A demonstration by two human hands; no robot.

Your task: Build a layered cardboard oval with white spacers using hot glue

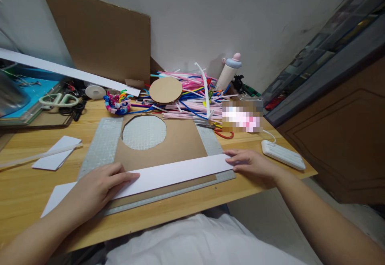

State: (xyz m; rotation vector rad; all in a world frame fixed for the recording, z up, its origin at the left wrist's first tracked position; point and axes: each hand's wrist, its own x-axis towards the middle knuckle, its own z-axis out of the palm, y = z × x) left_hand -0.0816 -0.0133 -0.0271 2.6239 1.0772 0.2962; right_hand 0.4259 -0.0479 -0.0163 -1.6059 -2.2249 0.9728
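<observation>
Wood worktop [24, 193] set vs a grey wall [186, 28]; white cloth [186, 243] at the near edge, over the person's lap. L hand [110, 179] palm down on a long white strip [180, 172], R hand [245, 162] at its R end; fingers of both touch it, can't tell if they pinch or just press. Strip lies slantwise across the near part of a brown cardboard sheet [186, 136], which sits on a grey cutting mat [102, 140]. Sheet has a round hole nr its far L corner, mat showing thru. More white past L wrist, can't tell if same piece. Off L, folded white paper [52, 158] w/ a thin pale strip [18, 162] across it; off R, a white corded device [282, 154]. Behind: multicoloured fuzzy bundle [118, 104], pale green scissors [58, 101], heap of coloured pipe cleaners [186, 110] w/ a cardboard disc [165, 90] on top. Tilted bottle [227, 74] beyond, far R of heap; big cardboard panel [111, 36] propped up, far L.
</observation>
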